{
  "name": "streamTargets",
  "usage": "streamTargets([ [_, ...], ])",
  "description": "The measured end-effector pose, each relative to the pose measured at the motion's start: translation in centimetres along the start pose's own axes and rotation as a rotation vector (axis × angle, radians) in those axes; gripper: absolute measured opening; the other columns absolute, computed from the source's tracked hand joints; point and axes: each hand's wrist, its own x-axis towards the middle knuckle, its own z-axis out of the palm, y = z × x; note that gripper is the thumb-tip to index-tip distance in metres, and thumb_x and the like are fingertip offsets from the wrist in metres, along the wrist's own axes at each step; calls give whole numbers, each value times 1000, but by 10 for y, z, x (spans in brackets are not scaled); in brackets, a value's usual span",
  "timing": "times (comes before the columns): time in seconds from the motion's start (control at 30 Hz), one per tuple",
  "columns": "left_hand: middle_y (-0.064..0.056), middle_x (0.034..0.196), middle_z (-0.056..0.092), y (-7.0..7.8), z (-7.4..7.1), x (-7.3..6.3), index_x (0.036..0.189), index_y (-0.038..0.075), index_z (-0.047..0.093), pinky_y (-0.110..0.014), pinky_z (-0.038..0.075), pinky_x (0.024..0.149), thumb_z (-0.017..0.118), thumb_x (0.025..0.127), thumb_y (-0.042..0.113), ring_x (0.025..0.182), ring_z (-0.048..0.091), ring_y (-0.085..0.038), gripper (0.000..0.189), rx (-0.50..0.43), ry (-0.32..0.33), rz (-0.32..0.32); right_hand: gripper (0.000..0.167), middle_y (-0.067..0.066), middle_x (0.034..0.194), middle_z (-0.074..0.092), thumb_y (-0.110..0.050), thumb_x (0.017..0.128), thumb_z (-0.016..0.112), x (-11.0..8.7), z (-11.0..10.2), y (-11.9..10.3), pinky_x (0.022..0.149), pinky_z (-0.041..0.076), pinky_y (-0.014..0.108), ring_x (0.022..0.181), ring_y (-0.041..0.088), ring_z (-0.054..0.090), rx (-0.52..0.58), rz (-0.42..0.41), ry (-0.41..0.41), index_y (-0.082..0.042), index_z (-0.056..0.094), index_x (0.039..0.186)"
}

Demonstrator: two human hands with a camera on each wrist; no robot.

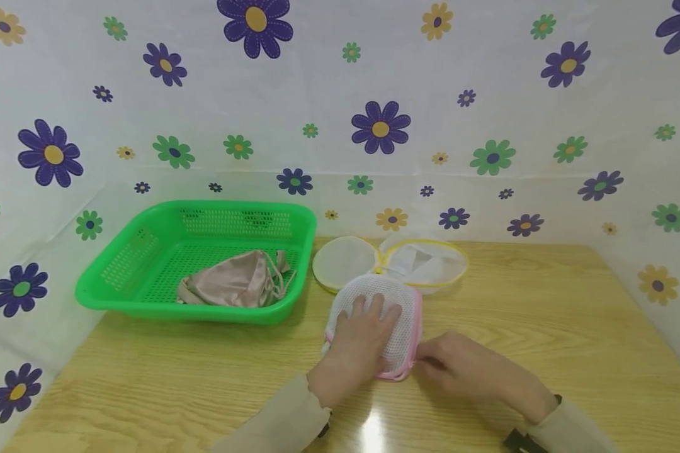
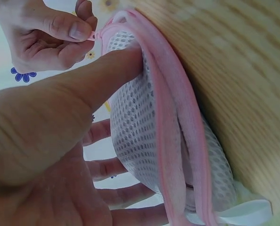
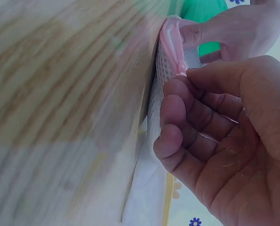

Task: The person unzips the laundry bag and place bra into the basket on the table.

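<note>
A white mesh laundry bag [image 1: 399, 336] with pink trim lies on the wooden table. My left hand [image 1: 362, 330] presses on its top, fingers spread over the mesh; in the left wrist view, the thumb [image 2: 116, 66] rests against the mesh beside the pink zip edge [image 2: 168, 117]. The zip stands partly apart there, with a narrow gap between its bands. At the bag's right front corner, my right hand [image 1: 459, 365] pinches the pink zipper pull [image 3: 182, 69] between thumb and forefinger, its other fingers curled.
Behind the bag lies a round white bag [image 1: 425, 261] with yellow trim, its two halves spread. A green plastic basket [image 1: 192, 311] stands at the left, with a shiny pinkish drawstring pouch [image 1: 232, 281] in it. A flower-patterned sheet [image 1: 328, 94] hangs behind the table.
</note>
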Motion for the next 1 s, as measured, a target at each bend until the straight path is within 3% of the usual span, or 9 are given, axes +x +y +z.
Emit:
streamTargets([
  [0.5,-5,141,50,-7,-3,-1,134,25,50,-56,55,95,85,80,21,140,47,-36,65,-84,-40,73,17,-8,88,73,-6,96,65,1,-4,2,68,52,18,74,-7,53,-8,41,4,-14,76,107],
  [0.73,-4,149,46,-5,-2,1,138,27,49,-59,53,100,90,76,16,146,41,-37,76,-54,-98,78,17,-6,93,76,-7,97,65,0,-4,4,70,54,19,75,-7,54,-9,50,8,-13,76,109],
  [1.0,-4,150,46,-6,-1,1,137,28,49,-61,51,102,91,73,12,148,39,-37,78,-69,-100,81,16,-5,92,76,-7,98,65,1,-4,5,67,52,16,73,-8,52,12,41,15,-11,76,109],
])
